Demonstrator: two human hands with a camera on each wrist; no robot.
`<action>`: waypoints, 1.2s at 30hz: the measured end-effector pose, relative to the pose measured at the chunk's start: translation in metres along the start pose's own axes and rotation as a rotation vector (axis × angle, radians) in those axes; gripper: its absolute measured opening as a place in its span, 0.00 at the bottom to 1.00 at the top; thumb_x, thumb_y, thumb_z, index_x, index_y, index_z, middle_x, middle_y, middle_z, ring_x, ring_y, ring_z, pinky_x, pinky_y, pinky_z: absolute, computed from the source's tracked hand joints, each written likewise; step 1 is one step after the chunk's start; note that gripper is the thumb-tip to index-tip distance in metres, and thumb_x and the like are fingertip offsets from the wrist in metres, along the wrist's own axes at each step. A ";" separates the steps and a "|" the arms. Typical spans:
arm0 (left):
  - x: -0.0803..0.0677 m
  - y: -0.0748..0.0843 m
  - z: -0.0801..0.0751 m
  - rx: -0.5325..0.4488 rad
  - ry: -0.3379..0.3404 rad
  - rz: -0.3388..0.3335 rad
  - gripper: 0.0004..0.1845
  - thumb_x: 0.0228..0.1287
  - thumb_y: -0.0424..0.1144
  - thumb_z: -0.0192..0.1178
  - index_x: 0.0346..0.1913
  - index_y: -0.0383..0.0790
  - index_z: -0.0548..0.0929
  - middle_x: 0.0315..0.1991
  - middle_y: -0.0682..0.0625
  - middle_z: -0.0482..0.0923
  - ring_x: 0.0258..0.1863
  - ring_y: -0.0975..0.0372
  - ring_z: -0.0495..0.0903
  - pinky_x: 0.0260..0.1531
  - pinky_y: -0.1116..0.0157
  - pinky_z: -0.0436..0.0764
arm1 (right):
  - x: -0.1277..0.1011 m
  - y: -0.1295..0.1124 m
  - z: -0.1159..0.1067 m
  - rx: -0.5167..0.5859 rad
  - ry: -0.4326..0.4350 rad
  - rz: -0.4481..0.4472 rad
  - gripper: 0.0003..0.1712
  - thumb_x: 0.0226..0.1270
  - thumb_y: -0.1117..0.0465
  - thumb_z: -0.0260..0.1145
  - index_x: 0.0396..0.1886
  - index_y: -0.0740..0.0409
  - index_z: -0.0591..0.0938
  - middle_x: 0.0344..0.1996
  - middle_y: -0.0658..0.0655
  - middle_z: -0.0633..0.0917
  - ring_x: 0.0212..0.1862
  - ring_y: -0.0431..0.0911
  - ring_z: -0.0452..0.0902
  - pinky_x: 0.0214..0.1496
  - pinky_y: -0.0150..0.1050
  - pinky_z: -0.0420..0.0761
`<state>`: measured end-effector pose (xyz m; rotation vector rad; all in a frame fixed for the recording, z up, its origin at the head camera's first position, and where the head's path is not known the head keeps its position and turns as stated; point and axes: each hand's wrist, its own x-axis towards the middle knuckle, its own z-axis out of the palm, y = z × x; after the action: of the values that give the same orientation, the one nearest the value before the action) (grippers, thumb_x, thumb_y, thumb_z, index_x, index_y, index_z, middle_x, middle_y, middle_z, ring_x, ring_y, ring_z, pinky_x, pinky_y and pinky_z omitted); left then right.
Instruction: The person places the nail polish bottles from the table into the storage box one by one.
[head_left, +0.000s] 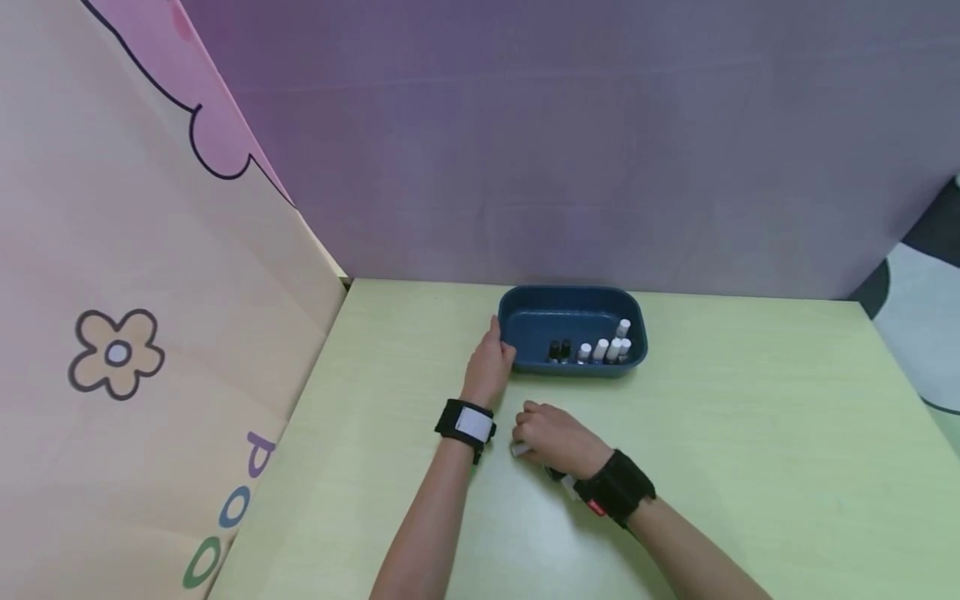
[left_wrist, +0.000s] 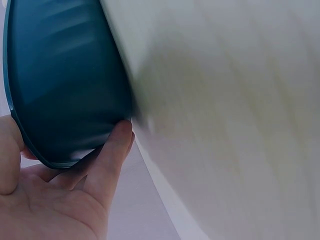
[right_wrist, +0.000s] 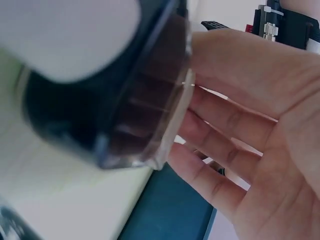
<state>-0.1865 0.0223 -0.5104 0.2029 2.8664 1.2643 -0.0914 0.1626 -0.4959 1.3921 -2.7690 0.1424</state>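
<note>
Two hands work at a blue tray on a pale green desk.

The blue tray (head_left: pixel 525 321) is oval-cornered, deep blue, and sits near the purple back wall (head_left: pixel 570 142); inside it, along its near wall, stand two dark bottles (head_left: pixel 559 350) and a cluster of white-capped bottles (head_left: pixel 609 345). The left hand (head_left: pixel 491 360) curls thumb and fingers round the tray's left rim. In front of the tray, the right hand (head_left: pixel 551 433) rests knuckles-up on the desk (head_left: pixel 750 450), gripping a small dark bottle (right_wrist: pixel 135 120) with a white cap (right_wrist: pixel 70 35), blurred close-up in the wrist view.
</note>
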 end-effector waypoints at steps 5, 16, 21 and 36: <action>0.001 -0.001 0.001 0.005 0.001 0.005 0.36 0.70 0.37 0.47 0.79 0.34 0.49 0.29 0.48 0.67 0.15 0.63 0.58 0.18 0.67 0.59 | -0.001 0.001 0.001 -0.019 0.009 -0.007 0.04 0.53 0.60 0.77 0.28 0.49 0.88 0.26 0.45 0.83 0.32 0.40 0.69 0.33 0.30 0.70; 0.001 -0.001 0.000 0.025 0.006 -0.003 0.37 0.70 0.36 0.48 0.78 0.33 0.50 0.29 0.48 0.67 0.15 0.63 0.58 0.17 0.67 0.59 | -0.009 0.004 -0.012 -0.057 0.017 0.023 0.06 0.52 0.60 0.77 0.32 0.51 0.89 0.27 0.46 0.84 0.33 0.41 0.72 0.35 0.32 0.74; 0.001 0.000 0.001 0.026 0.018 0.010 0.36 0.69 0.36 0.48 0.77 0.31 0.52 0.29 0.47 0.67 0.16 0.62 0.59 0.18 0.67 0.60 | -0.016 0.007 -0.019 -0.027 0.007 0.093 0.06 0.54 0.63 0.75 0.33 0.54 0.88 0.27 0.48 0.83 0.32 0.42 0.72 0.34 0.34 0.75; 0.003 0.001 0.000 0.033 0.009 0.006 0.37 0.69 0.36 0.48 0.78 0.32 0.51 0.29 0.48 0.67 0.16 0.63 0.60 0.18 0.67 0.61 | -0.037 0.020 -0.026 0.067 0.037 0.176 0.09 0.55 0.68 0.72 0.37 0.59 0.86 0.31 0.52 0.84 0.35 0.44 0.79 0.37 0.36 0.81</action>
<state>-0.1890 0.0231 -0.5098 0.2063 2.8975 1.2224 -0.0853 0.2068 -0.4737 1.1432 -2.8774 0.2656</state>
